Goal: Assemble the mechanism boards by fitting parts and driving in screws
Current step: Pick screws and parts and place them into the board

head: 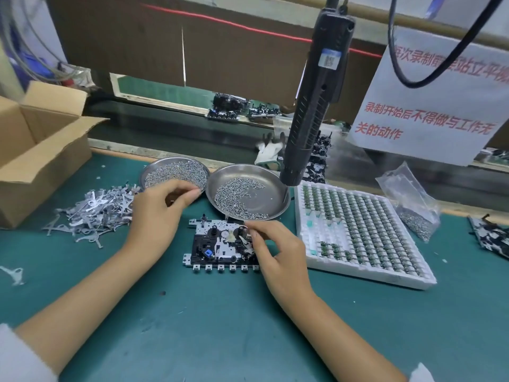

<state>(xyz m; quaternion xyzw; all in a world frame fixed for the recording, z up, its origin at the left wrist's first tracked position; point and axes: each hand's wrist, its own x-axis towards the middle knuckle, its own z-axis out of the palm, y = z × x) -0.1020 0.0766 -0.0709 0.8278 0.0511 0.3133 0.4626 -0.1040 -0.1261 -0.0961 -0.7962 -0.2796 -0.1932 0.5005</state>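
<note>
At frame centre, the right hand (278, 252) pinches a metal lever (246, 242) on the mechanism board (217, 245); the left hand (158, 213), fingers curled, reaches the left screw dish (154, 168); whether it holds anything cannot be told.

I look down on a bench (192, 326) covered in a green mat. Behind its far edge runs a dark conveyor belt (170, 133), and above that a brown board wall (192, 51) crossed by a red line (220, 22). A white paper notice (429, 106) with red characters hangs at the right. An open cardboard box (41, 150) sits at the left. The light is even and bright.
</note>
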